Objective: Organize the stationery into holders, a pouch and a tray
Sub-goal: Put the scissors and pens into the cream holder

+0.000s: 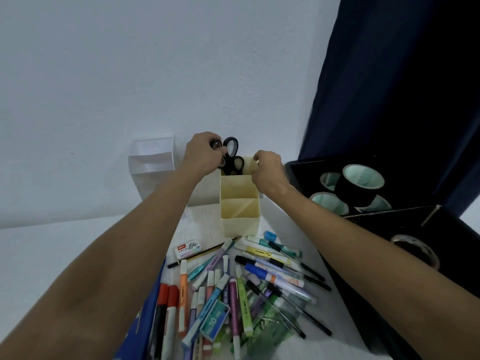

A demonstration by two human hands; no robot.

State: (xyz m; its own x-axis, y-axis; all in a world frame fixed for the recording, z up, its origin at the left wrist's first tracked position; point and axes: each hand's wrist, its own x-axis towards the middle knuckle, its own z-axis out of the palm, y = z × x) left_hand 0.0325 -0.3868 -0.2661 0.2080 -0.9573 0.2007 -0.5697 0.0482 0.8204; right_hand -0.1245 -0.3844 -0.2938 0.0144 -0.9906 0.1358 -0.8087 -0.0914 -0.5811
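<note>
Both arms out over the white surface [65,245]. My left hand [201,154] has its fingers curled round the black handle loops of the scissors [231,155], which stand handles-up in the far compartment of the cream holder [240,203]; a second black loop sits lower, just inside that compartment's rim. My right hand [268,168] pinches the holder's far right rim, thumb and fingers closed on the wall. The holder's two nearer compartments show only bare cream walls. A white holder [152,165] stands against the wall to the far left, well apart from my left hand; another white box lies partly hidden behind my left forearm, touching or just beside the cream holder, I cannot tell which. Near side: a loose heap of markers and pens [246,284], mixed colours, overlapping. A staples box [188,248] lies at the heap's far left edge; a teal staples box [215,320] rests on top of the heap, nearer me. A blue pouch [145,320] lies on the left beside the heap, under my left forearm. Right: a black tray [298,167] holding tape rolls [362,181], dark curtain behind.
</note>
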